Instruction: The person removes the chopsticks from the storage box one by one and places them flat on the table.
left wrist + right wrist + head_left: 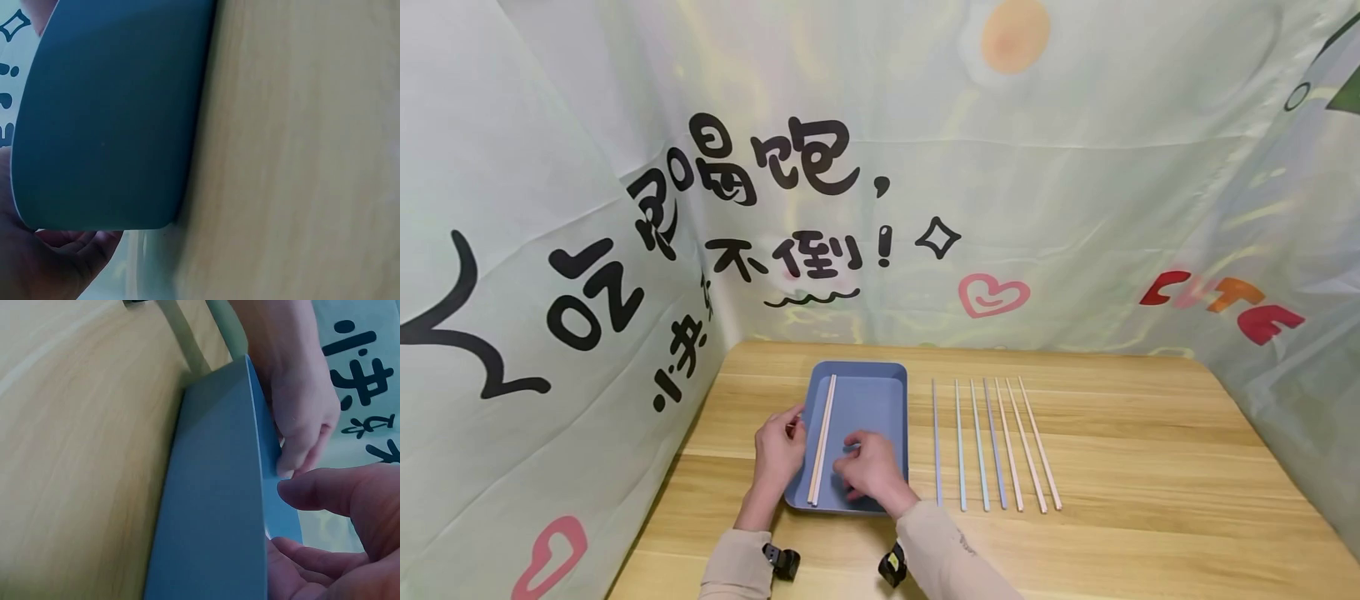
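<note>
A blue rectangular tray [867, 403] lies on the wooden table. Inside it, along the left side, two pale pink chopsticks [822, 440] lie close together. My left hand [778, 452] is at the tray's left edge, thumb and fingers bent and gripping the rim; the tray's wall partly hides it in the left wrist view. Over the tray, to the right of the pair, hovers my right hand [874, 468]. Its thumb and fingers stand apart, loosely bent and holding nothing, as the right wrist view shows.
Right of the tray, several chopsticks lie side by side: purple ones [936, 442], light blue ones [960, 446] and pink ones [1032, 442]. A printed cloth [1075, 208] walls the table [1135, 467] at the back and both sides.
</note>
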{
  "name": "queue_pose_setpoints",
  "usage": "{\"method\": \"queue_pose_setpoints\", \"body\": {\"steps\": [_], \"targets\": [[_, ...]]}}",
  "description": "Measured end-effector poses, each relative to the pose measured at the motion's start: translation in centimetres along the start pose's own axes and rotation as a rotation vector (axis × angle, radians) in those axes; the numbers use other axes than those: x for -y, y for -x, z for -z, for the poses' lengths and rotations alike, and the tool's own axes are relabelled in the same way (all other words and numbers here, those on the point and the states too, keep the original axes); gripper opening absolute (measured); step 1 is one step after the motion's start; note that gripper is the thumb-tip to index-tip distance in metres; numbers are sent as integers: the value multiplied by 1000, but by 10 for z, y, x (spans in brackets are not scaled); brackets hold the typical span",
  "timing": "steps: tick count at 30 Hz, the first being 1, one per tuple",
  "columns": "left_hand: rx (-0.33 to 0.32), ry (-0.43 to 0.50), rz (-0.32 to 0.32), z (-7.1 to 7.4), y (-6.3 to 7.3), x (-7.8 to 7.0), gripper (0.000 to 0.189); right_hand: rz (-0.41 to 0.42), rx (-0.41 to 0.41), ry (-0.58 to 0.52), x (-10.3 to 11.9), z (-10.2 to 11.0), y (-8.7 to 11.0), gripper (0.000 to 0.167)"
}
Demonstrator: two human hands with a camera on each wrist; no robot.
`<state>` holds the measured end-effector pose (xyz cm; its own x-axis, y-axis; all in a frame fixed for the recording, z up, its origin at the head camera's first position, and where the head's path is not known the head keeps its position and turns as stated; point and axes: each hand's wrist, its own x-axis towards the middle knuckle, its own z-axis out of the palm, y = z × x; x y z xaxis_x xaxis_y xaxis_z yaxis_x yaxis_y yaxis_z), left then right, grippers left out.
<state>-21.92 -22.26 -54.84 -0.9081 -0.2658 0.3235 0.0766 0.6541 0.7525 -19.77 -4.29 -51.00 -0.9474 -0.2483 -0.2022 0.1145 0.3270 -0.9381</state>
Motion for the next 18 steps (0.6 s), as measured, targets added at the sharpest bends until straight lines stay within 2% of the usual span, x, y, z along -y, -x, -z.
{"method": "queue_pose_setpoints", "body": {"steps": [6,18], "targets": [[-2,-1,-2,-1,0,-1,33,4,-10,13,1,-10,-2,43],[-36,-10,-51,-2,0,2,33,26,-41,63,0,-24,-8,35]]}}
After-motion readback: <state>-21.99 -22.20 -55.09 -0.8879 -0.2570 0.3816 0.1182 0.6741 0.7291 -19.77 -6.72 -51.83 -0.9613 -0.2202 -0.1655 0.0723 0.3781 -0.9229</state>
